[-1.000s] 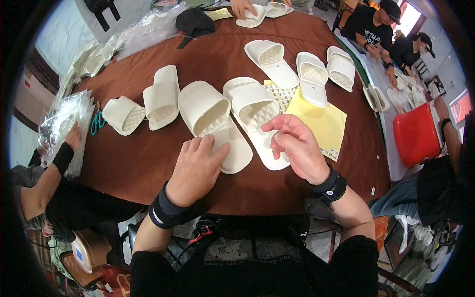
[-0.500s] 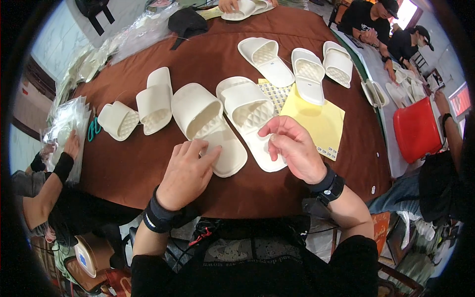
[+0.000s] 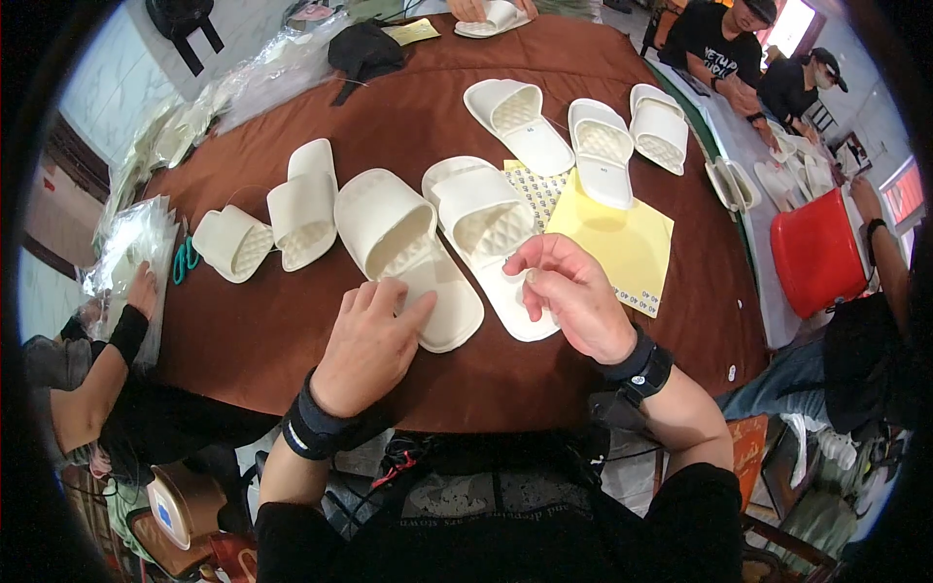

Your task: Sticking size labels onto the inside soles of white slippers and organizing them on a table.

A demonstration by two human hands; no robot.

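Observation:
Two cream slide slippers lie side by side before me. My left hand (image 3: 369, 335) rests against the near edge of the left slipper (image 3: 449, 316), fingers bent and apart, the thumb side over its sole. Above the heel of the right slipper (image 3: 520, 316), my right hand (image 3: 581, 301) is in a pinch with thumb and index finger together. Whatever may be between those fingertips is too small to make out. Just beyond that hand lies a yellow backing sheet (image 3: 627, 243) with small printed stickers along its edge. A sheet full of stickers (image 3: 530, 189) lies partly under it.
More cream slippers lie at left (image 3: 303, 219) and far right (image 3: 601, 160) on the brown cloth (image 3: 282, 364). Teal scissors (image 3: 185, 257) and clear plastic bags (image 3: 136, 262) are at the left edge. A red stool (image 3: 821, 253) stands at right. Co-workers' hands are around.
The view has shifted slightly. My hands keep nearly the same pose over the slippers. At the far edge, another person's hands have moved a slipper a little.

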